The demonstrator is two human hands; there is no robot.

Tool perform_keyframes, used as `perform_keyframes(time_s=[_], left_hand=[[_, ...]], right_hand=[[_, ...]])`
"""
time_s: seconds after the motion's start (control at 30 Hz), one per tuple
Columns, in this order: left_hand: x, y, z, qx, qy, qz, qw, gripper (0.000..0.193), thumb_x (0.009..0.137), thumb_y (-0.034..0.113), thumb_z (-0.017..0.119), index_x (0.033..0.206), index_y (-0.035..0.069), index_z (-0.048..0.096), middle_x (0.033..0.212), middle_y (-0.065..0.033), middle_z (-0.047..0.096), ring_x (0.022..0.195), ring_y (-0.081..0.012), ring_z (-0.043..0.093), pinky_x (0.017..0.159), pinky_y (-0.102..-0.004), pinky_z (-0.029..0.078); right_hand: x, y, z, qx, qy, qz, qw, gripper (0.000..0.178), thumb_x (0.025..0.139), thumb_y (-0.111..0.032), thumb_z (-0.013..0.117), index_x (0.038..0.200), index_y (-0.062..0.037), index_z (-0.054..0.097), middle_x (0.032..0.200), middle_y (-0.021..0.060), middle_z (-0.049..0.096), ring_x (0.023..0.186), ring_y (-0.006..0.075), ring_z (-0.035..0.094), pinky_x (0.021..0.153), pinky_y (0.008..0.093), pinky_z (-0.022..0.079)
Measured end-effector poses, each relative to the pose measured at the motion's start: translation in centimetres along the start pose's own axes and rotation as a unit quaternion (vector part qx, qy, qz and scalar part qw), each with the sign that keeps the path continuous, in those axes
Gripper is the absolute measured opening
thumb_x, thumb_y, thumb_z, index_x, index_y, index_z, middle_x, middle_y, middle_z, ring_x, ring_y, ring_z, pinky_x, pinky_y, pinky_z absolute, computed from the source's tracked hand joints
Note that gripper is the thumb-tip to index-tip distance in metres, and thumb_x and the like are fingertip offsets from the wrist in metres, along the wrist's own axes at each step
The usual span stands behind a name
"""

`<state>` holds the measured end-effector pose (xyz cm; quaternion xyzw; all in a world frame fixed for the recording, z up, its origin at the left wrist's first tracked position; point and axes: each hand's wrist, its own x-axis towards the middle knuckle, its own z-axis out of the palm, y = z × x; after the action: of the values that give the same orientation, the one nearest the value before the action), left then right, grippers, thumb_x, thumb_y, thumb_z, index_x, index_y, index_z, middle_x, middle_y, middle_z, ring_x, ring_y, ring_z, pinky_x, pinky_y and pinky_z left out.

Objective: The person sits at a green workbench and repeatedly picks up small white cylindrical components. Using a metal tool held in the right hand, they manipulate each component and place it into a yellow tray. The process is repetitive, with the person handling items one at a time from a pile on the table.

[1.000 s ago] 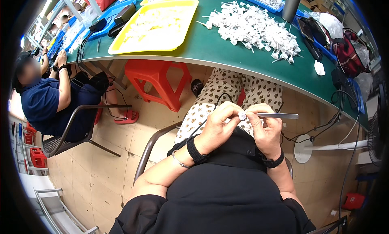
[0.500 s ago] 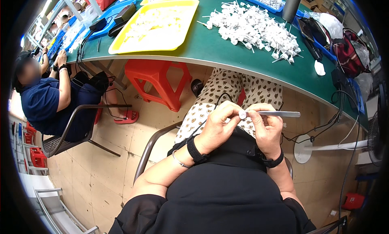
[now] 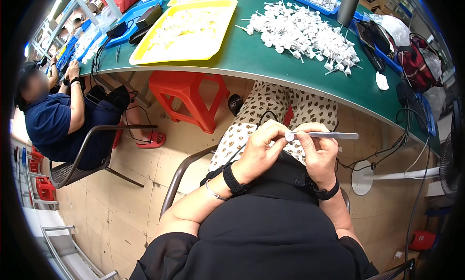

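My left hand [image 3: 264, 145] pinches a small white round piece [image 3: 289, 136] between thumb and fingertips, above my lap. Close against it, my right hand [image 3: 317, 151] is closed on silver metal tweezers [image 3: 339, 136], whose broad end sticks out to the right. The tips of the tweezers are hidden by my fingers near the white piece. Both hands are almost touching, in front of the table edge. Similar small white pieces with thin stems lie in a big heap [image 3: 305, 32] on the green table [image 3: 252, 66].
A yellow tray [image 3: 213, 49] of small pieces lies left of the heap. A grey cylinder [image 3: 348, 8], a plaid bag [image 3: 421, 62] and cables are at the right. Below stand a red stool [image 3: 189, 93] and a fan [image 3: 448, 159]. A co-worker [image 3: 63, 110] sits at the left.
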<state>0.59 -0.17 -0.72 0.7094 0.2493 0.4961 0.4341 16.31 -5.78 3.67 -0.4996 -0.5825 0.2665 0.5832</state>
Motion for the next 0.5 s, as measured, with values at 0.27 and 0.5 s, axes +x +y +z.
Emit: perform_keyframes(time_s=[0.27, 0.5], left_hand=[[0.02, -0.16, -0.01, 0.007, -0.005, 0.007, 1.0, 0.011, 0.091, -0.006, 0.071, 0.1, 0.0, 0.068, 0.097, -0.0084, 0.068, 0.087, -0.0174, 0.068, 0.075, -0.0284, 0.057], [0.02, -0.11, -0.09, 0.008, -0.011, 0.004, 1.0, 0.011, 0.091, -0.006, 0.071, 0.1, 0.0, 0.068, 0.097, -0.0083, 0.068, 0.087, -0.0173, 0.068, 0.074, -0.0285, 0.056]], right_hand=[[0.05, -0.04, -0.06, -0.025, -0.003, -0.011, 1.0, 0.006, 0.097, -0.002, 0.069, 0.097, 0.0031, 0.069, 0.089, 0.0072, 0.069, 0.076, 0.0144, 0.068, 0.069, 0.0275, 0.054], [0.16, 0.01, -0.17, -0.02, -0.009, -0.016, 1.0, 0.004, 0.096, -0.001, 0.069, 0.096, 0.0032, 0.068, 0.088, 0.0072, 0.069, 0.077, 0.0144, 0.068, 0.07, 0.0277, 0.054]])
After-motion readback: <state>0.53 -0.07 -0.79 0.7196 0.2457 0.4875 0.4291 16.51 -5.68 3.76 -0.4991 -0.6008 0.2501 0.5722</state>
